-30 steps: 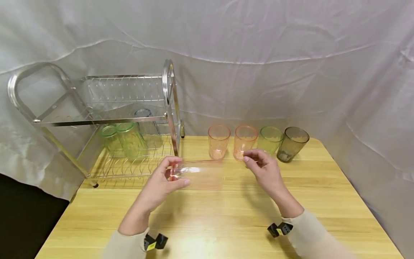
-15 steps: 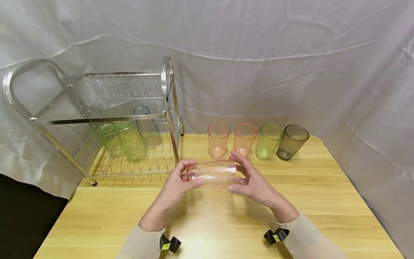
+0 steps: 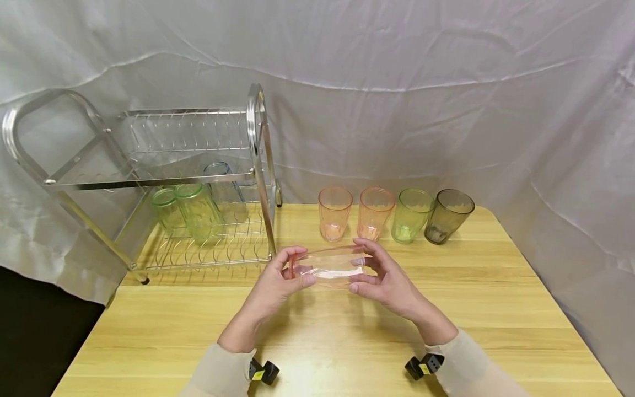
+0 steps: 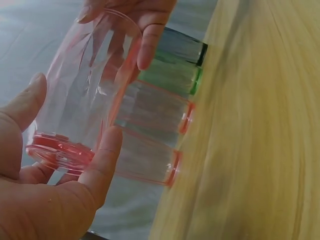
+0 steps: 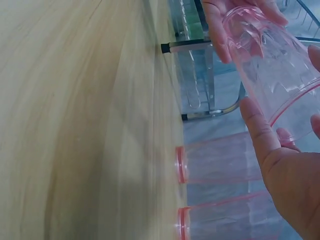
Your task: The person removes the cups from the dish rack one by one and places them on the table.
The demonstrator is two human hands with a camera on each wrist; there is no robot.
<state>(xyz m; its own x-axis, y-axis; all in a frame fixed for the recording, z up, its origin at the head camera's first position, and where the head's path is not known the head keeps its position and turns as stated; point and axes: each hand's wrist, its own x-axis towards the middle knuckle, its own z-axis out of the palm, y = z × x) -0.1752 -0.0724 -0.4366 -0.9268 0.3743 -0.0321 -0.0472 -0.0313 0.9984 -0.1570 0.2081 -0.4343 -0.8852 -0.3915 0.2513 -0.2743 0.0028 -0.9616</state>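
A clear pink drinking glass [image 3: 329, 264] lies sideways in the air above the table, held between both hands. My left hand [image 3: 275, 281] grips its thick base end, thumb in front and fingers behind, which the left wrist view shows around the pink base [image 4: 60, 150]. At the rim end, my right hand [image 3: 392, 281] holds it with thumb and fingers spread around the mouth. Behind the hands stand two pink glasses [image 3: 335, 214], a green glass [image 3: 412, 216] and a smoky dark glass [image 3: 448, 216], upright in a row.
On the left stands a two-tier metal dish rack [image 3: 159, 183]. Its lower shelf bears two green glasses [image 3: 198, 212] and a bluish glass [image 3: 229, 201], all upside down. A grey cloth [image 3: 397, 82] hangs behind the wooden table [image 3: 337, 353].
My left hand has carried the pink glass to the right. My right hand has come left and taken hold of its rim end. Over the last half second both hands have hardly moved.
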